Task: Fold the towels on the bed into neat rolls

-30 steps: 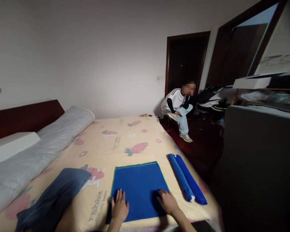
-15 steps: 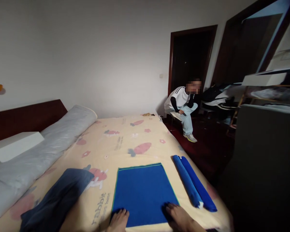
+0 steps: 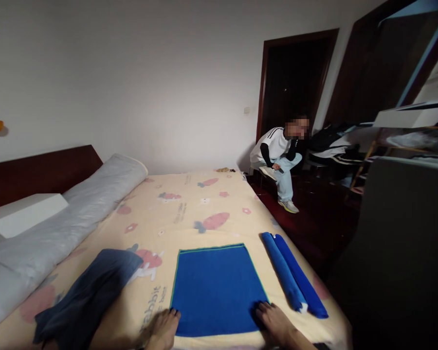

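Note:
A blue towel (image 3: 219, 287) with green edging lies spread flat on the bed near me. At its near left edge my left hand (image 3: 165, 326) has its fingers bent and closed on the border. Across from it, my right hand (image 3: 276, 322) grips the right border near the corner, fingers curled; the fingertips are partly hidden. Two rolled blue towels, a lighter roll (image 3: 282, 272) and a darker roll (image 3: 302, 277), lie side by side right of the spread towel. A crumpled dark blue cloth (image 3: 91, 294) rests to the left.
The bed (image 3: 190, 206) has a cream sheet with pink prints. A grey rolled mattress (image 3: 76, 214) and a white box (image 3: 31, 214) lie along the headboard (image 3: 40, 167). A person (image 3: 277, 155) sits beyond the bed's right edge. A dark cabinet (image 3: 397, 243) stands at the right.
My left hand has slid left, from on top of the towel to its left edge. The right hand has shifted slightly right. The view has moved a little; the rolls stay put.

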Motion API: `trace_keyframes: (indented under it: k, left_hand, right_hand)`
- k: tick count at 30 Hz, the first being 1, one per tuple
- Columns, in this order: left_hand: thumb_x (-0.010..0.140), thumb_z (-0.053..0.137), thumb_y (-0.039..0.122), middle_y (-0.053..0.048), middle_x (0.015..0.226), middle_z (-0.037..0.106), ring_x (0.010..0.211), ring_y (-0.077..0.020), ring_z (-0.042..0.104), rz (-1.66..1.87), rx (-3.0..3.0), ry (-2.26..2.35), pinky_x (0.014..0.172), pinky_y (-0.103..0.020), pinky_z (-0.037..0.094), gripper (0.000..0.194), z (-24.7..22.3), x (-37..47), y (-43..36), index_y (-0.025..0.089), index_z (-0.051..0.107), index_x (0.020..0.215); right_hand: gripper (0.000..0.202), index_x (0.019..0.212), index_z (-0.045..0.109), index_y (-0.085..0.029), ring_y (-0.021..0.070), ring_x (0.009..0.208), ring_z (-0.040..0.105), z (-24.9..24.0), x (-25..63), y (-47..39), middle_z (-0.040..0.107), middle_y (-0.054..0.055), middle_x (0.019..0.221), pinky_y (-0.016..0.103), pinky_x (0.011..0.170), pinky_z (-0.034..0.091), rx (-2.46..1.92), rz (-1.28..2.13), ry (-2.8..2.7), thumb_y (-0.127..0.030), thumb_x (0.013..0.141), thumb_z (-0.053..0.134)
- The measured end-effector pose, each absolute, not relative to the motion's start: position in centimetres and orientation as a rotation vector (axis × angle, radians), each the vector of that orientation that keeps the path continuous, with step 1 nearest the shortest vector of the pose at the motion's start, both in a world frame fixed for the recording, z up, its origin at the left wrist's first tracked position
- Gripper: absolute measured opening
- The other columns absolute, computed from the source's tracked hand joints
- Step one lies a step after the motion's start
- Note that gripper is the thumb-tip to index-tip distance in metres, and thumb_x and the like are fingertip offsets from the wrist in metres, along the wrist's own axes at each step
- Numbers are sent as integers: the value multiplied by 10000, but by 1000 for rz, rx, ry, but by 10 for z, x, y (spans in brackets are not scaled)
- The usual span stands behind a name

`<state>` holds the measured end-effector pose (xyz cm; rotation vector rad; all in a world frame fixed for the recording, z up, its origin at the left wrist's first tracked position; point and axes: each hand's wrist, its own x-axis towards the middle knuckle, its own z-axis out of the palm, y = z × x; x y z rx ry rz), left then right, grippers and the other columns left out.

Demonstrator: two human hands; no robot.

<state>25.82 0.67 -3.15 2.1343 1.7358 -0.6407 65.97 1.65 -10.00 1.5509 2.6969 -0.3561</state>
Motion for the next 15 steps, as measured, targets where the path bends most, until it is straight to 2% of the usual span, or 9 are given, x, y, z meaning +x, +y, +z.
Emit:
trace_keyframes:
  k: [3,6,9,12,15]
  left_hand:
    - [698,449,11,-171,1419,544,1322,-267,494,-623,2158,1737,1119,-422,368,663,-27,256,7,129,516,1347]
    - [733,410,26,-125,1293,650,1220,-252,579,-587,2191,1722,1051,-426,433,556,-21,251,9,194,620,1219]
    - [709,473,70,-99,1208,691,1164,-261,607,-576,2217,1688,1013,-428,456,489,-19,246,10,234,672,1124]
    - [640,553,99,-128,1351,605,1300,-299,503,-580,2235,1662,1123,-472,351,661,-26,248,8,202,578,1292]
    - [681,497,108,-137,1510,449,1422,-270,358,-499,2254,1580,1204,-457,225,779,-43,259,4,157,392,1451]
  right_hand:
    - [364,1059,657,-214,263,1011,623,-98,665,19,690,131,1104,375,891,454,1590,-332,2649,-191,714,541]
    - [396,1086,656,-209,292,1069,601,-92,676,20,675,148,1144,415,923,441,1610,-346,2605,-201,701,562]
    - [431,1103,655,-205,314,1117,578,-86,685,22,662,163,1170,441,955,421,1640,-364,2578,-218,677,593]
    - [468,1118,648,-189,334,1124,570,-83,680,21,646,175,1195,462,968,410,1626,-387,2637,-257,656,614]
    - [507,1162,629,-166,337,1116,574,-87,661,17,629,180,1228,469,985,401,1531,-392,2728,-269,666,608]
